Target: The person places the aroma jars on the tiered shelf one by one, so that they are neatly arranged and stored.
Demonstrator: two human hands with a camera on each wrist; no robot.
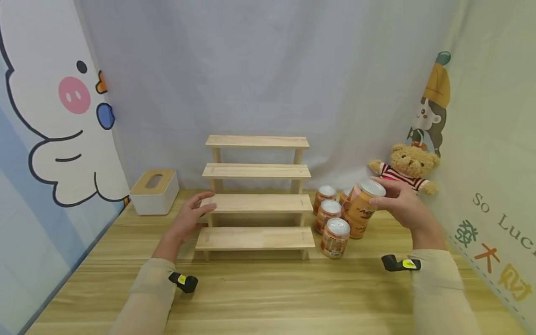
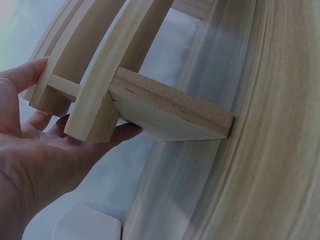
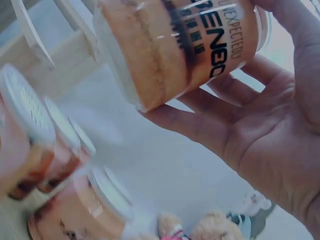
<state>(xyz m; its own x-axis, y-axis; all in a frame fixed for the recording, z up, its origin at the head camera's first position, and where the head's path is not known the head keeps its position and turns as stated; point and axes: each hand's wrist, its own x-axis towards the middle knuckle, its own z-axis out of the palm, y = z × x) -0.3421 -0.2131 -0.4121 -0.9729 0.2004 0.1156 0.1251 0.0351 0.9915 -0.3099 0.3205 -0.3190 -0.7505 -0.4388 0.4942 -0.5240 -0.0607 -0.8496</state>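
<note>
The right hand (image 1: 399, 202) grips an orange jar (image 1: 362, 202) with a pale lid, thumb and fingers round it. Below and to the left of that hand, more jars (image 1: 335, 242) stand on the table (image 1: 268, 298); just behind it is a teddy bear (image 1: 412, 163). The left hand (image 1: 189, 221) holds the left end of a wooden tiered stand (image 1: 255, 202), with a tissue box (image 1: 152, 204) beyond it, farther left.

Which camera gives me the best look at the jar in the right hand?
The right wrist view: the jar looms large there, its black lettering plain to see beside the right hand. The head view shows it smaller, with its pale top. The left wrist view doesn't show it.
</note>
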